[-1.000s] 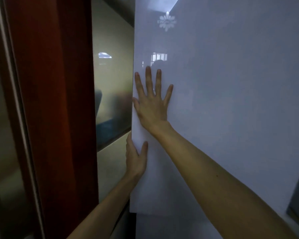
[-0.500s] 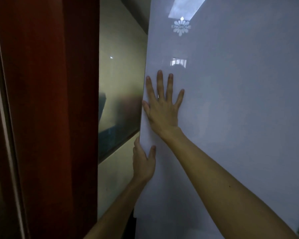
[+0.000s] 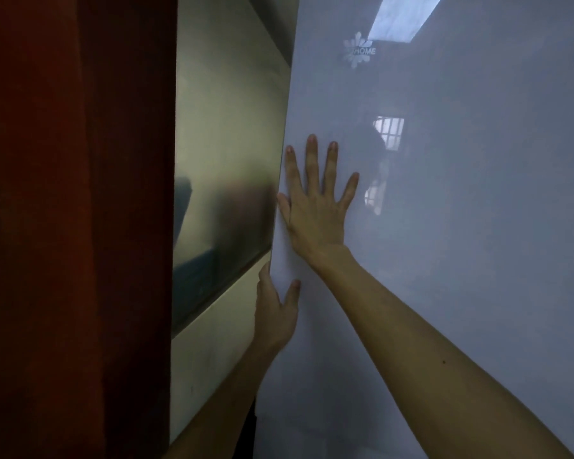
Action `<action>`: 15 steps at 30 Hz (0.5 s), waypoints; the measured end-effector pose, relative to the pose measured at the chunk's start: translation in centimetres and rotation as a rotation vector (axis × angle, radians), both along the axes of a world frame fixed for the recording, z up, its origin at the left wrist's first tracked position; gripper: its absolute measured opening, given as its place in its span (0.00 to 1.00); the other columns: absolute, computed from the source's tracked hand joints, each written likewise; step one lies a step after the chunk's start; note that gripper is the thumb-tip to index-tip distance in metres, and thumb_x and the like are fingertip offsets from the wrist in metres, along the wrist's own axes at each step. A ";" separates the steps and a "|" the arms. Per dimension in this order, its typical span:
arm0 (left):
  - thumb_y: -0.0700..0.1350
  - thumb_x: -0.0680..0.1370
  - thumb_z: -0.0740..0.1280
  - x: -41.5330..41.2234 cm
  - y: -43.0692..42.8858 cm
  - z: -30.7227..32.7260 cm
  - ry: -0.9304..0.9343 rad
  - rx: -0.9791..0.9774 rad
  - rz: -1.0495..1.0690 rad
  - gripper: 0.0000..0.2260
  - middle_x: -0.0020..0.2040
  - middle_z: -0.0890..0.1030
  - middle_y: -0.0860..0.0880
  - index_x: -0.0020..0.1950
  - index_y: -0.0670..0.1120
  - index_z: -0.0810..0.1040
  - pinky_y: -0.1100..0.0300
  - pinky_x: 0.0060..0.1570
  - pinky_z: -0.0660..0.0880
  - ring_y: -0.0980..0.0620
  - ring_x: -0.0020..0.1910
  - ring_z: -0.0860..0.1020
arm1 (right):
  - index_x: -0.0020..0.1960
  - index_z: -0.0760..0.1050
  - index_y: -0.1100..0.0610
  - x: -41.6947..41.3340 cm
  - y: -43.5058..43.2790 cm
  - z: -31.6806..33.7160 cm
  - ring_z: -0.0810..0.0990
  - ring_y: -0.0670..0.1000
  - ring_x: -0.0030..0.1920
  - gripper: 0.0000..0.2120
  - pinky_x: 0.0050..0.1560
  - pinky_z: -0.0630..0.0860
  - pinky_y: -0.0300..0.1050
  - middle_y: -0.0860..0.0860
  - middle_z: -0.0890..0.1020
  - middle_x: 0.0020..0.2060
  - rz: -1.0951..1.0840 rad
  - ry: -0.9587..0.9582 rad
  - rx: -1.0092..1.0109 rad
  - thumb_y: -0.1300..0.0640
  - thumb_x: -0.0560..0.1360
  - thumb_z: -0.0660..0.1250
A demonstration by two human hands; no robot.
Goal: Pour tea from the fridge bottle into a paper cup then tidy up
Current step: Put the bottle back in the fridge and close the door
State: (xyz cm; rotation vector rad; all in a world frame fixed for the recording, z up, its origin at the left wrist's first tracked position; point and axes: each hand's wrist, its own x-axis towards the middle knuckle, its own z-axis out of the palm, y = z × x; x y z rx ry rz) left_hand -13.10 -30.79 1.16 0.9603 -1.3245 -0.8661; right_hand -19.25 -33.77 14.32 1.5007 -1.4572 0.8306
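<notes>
The white fridge door (image 3: 461, 243) fills the right of the view, glossy, with a pale logo near its top. My right hand (image 3: 315, 210) lies flat on the door close to its left edge, fingers spread and pointing up. Below it my left hand (image 3: 274, 313) holds the door's left edge, thumb on the front face and fingers wrapped behind, out of sight. No bottle or paper cup is in view.
A dark red wooden frame (image 3: 77, 226) stands close on the left. Between it and the fridge is a pale wall panel (image 3: 222, 154) with a dim reflective band. The gap beside the fridge is narrow.
The door's left edge and both hands have shifted to the right in the view. The hands keep their places on the door.
</notes>
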 end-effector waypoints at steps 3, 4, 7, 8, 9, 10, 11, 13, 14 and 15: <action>0.51 0.80 0.64 -0.1 -0.9 0.0 -0.012 -0.011 -0.003 0.29 0.74 0.66 0.49 0.77 0.52 0.54 0.52 0.69 0.66 0.49 0.70 0.68 | 0.80 0.44 0.50 -0.1 -0.8 0.0 0.43 0.61 0.79 0.33 0.71 0.45 0.72 0.55 0.46 0.80 -0.008 -0.003 -0.016 0.40 0.81 0.51; 0.52 0.80 0.64 -0.1 -1.1 -0.1 -0.019 -0.010 -0.003 0.29 0.74 0.66 0.49 0.77 0.52 0.54 0.54 0.67 0.66 0.49 0.70 0.68 | 0.80 0.44 0.50 -0.2 -1.1 0.0 0.43 0.61 0.79 0.33 0.71 0.44 0.72 0.55 0.46 0.80 -0.005 -0.001 -0.017 0.41 0.81 0.51; 0.52 0.80 0.63 -0.4 -1.7 -0.3 -0.023 -0.002 0.006 0.30 0.75 0.65 0.49 0.78 0.52 0.53 0.52 0.69 0.65 0.48 0.71 0.67 | 0.80 0.44 0.50 -0.3 -1.6 -0.1 0.43 0.61 0.79 0.33 0.71 0.45 0.72 0.54 0.47 0.80 -0.005 -0.006 -0.029 0.41 0.81 0.53; 0.52 0.80 0.63 -0.6 -1.8 -0.2 -0.022 0.002 0.008 0.30 0.75 0.65 0.49 0.78 0.52 0.53 0.49 0.71 0.64 0.47 0.72 0.66 | 0.80 0.45 0.50 -0.4 -1.8 -0.1 0.44 0.61 0.79 0.33 0.71 0.46 0.72 0.54 0.47 0.80 -0.013 -0.005 -0.037 0.41 0.81 0.53; 0.52 0.80 0.63 -0.7 -1.9 -0.1 -0.023 0.005 0.008 0.30 0.76 0.64 0.48 0.78 0.52 0.52 0.47 0.72 0.63 0.47 0.73 0.65 | 0.80 0.45 0.50 -0.5 -2.0 -0.2 0.44 0.61 0.79 0.33 0.71 0.46 0.72 0.54 0.48 0.80 -0.021 -0.003 -0.044 0.40 0.81 0.53; 0.53 0.80 0.63 -0.8 -1.9 0.0 -0.026 0.023 0.009 0.31 0.76 0.63 0.48 0.78 0.51 0.52 0.46 0.72 0.63 0.46 0.74 0.64 | 0.80 0.45 0.50 -0.5 -2.2 -0.2 0.45 0.61 0.79 0.33 0.71 0.46 0.72 0.54 0.48 0.80 -0.026 -0.001 -0.048 0.40 0.81 0.53; 0.53 0.80 0.62 -0.9 -2.2 0.0 -0.028 0.036 0.015 0.31 0.76 0.62 0.48 0.78 0.51 0.52 0.46 0.73 0.62 0.46 0.74 0.64 | 0.80 0.46 0.50 -0.6 -2.3 -0.2 0.45 0.61 0.79 0.33 0.71 0.45 0.72 0.54 0.48 0.80 -0.027 -0.001 -0.051 0.41 0.81 0.53; 0.53 0.80 0.62 -1.0 -2.5 -0.1 -0.032 0.028 0.021 0.31 0.77 0.62 0.48 0.78 0.51 0.52 0.45 0.73 0.62 0.46 0.74 0.64 | 0.80 0.46 0.50 -0.6 -2.6 -0.2 0.45 0.61 0.79 0.33 0.72 0.45 0.72 0.54 0.48 0.80 -0.027 -0.002 -0.060 0.41 0.80 0.53; 0.53 0.80 0.62 -1.0 -2.6 -0.1 -0.035 0.019 0.024 0.31 0.76 0.62 0.48 0.78 0.50 0.52 0.46 0.73 0.61 0.46 0.74 0.64 | 0.80 0.46 0.50 -0.6 -2.7 -0.2 0.45 0.61 0.79 0.33 0.72 0.45 0.72 0.55 0.49 0.80 -0.030 -0.001 -0.063 0.40 0.80 0.53; 0.53 0.80 0.62 -1.1 -2.7 -0.1 -0.036 0.022 0.029 0.31 0.76 0.62 0.48 0.78 0.50 0.52 0.48 0.74 0.61 0.46 0.74 0.63 | 0.80 0.46 0.49 -0.6 -2.8 -0.2 0.46 0.61 0.79 0.33 0.72 0.45 0.72 0.55 0.49 0.80 -0.033 -0.001 -0.064 0.40 0.80 0.54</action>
